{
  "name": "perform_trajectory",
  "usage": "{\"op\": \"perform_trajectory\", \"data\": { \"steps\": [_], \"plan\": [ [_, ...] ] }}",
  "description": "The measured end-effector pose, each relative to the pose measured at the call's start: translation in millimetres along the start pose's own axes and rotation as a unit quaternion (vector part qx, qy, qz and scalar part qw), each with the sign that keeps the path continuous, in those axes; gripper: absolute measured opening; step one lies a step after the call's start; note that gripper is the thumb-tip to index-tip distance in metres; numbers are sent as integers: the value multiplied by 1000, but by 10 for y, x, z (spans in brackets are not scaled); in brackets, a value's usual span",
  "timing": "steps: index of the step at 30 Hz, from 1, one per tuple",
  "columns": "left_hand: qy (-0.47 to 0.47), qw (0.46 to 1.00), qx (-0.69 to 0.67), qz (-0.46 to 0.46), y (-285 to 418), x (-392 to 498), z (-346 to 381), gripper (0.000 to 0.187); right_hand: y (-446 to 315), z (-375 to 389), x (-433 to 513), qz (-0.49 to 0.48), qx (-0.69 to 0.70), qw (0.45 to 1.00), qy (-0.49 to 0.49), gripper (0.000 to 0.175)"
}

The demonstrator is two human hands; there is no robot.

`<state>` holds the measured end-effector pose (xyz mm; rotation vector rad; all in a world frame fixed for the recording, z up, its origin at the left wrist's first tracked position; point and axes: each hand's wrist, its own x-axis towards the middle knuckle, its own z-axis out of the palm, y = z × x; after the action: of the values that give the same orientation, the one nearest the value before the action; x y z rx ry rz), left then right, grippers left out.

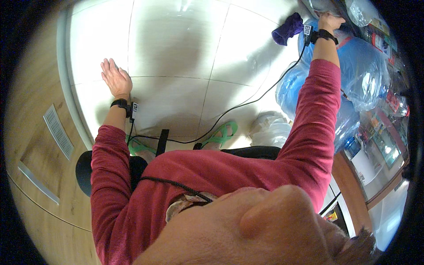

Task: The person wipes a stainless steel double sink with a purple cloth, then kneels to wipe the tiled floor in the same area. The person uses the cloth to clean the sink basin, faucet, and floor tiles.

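My left hand (116, 79) hangs over the pale tiled floor (170, 49), palm down and fingers stretched out, with nothing in it. At the upper right, my right hand (329, 22) reaches to a dark piece of furniture (346, 16) beside clear plastic. Its fingertips are partly hidden, so its grip is unclear. A bunched purple cloth (287, 29) lies on the tiles just left of that hand. Below the right wrist, blue plastic bags (359, 63) bulge beside the forearm.
A black cable (235, 107) links the devices on both wrists and crosses above my green sandals (223, 134). White plastic bags (270, 129) sit near the right foot. Wooden cabinet doors (36, 145) line the left side. Shelves with packaged goods (384, 46) stand on the right.
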<state>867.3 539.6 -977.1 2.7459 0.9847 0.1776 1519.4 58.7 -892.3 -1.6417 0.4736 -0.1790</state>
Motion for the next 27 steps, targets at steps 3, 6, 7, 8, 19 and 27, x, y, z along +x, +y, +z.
{"op": "perform_trajectory", "data": {
  "steps": [3,6,7,8,19,27],
  "plan": [
    [-12,1000,0,-3,-6,-3,-1,58,13,-253,88,-74,-101,992,-21,37],
    [-13,1000,5,0,-2,4,-9,59,22,-443,207,-195,-370,908,21,44],
    [-13,1000,7,0,0,7,-11,59,17,-500,220,-238,-481,842,44,50],
    [-17,1000,9,-5,5,9,-10,59,43,-526,198,-290,-517,805,0,65],
    [-9,1000,-2,7,12,6,-19,58,1136,-535,-1368,-518,-637,546,-168,56],
    [2,1000,-5,8,22,14,-20,56,1187,-329,-1028,-193,-468,854,-121,75]
  ]
}}
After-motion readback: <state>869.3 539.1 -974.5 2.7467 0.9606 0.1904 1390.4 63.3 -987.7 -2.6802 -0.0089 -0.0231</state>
